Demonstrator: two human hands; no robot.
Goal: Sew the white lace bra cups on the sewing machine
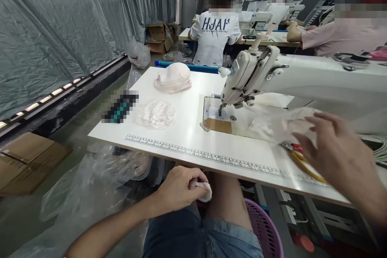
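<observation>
Below the table's front edge, above my lap, my left hand (181, 185) is closed around a bunched piece of white cloth (206, 194). My right hand (335, 149) is over the right side of the table, fingers apart and somewhat blurred. Beside its fingertips lies a sheer, whitish heap (272, 125), perhaps thin fabric or a plastic bag; whether they touch it I cannot tell. Yellow-handled scissors (305, 167) lie partly under that hand. The white sewing machine (242, 76) stands behind, its needle area showing no cloth beneath the foot.
On the white table (187, 129) lie white lace (155, 113) and a pale cup-shaped piece (173, 77). A ruler scale runs along the front edge. A purple basket (264, 229) is below, cardboard boxes (30, 163) and plastic bags at left. Co-workers sit ahead.
</observation>
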